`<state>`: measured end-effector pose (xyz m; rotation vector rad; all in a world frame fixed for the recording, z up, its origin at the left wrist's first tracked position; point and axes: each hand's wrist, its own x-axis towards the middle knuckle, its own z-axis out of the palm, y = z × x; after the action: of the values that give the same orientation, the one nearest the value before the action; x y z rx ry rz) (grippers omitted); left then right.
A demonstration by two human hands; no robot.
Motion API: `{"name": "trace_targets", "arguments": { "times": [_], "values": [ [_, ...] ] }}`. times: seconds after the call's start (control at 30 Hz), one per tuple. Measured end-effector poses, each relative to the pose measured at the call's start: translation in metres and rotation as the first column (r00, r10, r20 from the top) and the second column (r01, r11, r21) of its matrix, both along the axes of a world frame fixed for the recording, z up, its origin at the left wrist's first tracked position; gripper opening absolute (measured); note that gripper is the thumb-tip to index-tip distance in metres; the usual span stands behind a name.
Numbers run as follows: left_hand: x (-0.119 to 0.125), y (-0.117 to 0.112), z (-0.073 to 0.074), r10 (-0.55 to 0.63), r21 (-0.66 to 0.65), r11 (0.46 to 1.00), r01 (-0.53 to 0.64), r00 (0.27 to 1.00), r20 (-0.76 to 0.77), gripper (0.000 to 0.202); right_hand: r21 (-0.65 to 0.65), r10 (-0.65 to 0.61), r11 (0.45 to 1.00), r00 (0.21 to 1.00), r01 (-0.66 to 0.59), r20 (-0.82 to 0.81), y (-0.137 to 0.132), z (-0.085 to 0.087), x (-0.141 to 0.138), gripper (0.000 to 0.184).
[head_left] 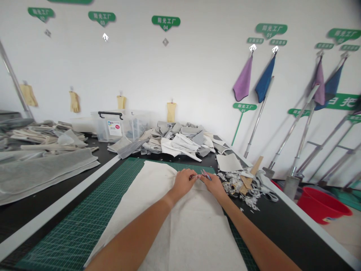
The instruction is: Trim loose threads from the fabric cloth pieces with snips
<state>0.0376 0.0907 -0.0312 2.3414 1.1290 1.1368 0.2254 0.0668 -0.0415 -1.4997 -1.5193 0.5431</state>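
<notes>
A large piece of white cloth (149,192) lies over a green cutting mat (84,199) and runs towards me. My left hand (184,182) is closed in a pinch at the far part of the cloth, gripping a bit of its edge. Close beside it, my right hand (213,184) is closed around small scissors (206,174), whose metal blades point up and to the left. The fingertips of both hands almost meet. Exactly what lies between the fingertips is too small to make out. The cloth is slightly rumpled beneath the hands.
Cloth pieces (183,139) are heaped behind the mat, near a clear plastic box (113,126). More folded cloth (45,169) lies left. Right of my hands are scraps (251,188) with a wooden strip (255,167). A red bucket (321,203) stands beyond the table's right edge.
</notes>
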Motion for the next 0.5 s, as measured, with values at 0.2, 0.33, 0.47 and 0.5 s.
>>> {"name": "trace_targets", "arguments": {
  "times": [0.2,0.33,0.47,0.5],
  "values": [
    [0.001,0.004,-0.003,-0.016,-0.068,0.997,0.020,0.998,0.063,0.025,0.070,-0.012,0.997,0.999,0.010,0.034,-0.007,0.010,-0.005,0.047],
    [0.001,0.010,-0.004,-0.039,-0.172,0.983,0.059,0.992,0.117,0.033,0.092,0.008,0.996,0.999,-0.012,0.039,-0.009,0.010,-0.006,0.041],
    [0.001,0.014,-0.006,-0.039,-0.239,0.968,0.080,0.984,0.173,0.026,0.065,0.026,0.998,0.999,-0.028,0.031,-0.009,0.009,-0.005,0.039],
    [0.002,0.014,-0.007,-0.041,-0.249,0.965,0.088,0.981,0.189,0.024,0.060,0.031,0.998,0.999,-0.033,0.024,-0.009,0.009,-0.005,0.039]
  ]
}}
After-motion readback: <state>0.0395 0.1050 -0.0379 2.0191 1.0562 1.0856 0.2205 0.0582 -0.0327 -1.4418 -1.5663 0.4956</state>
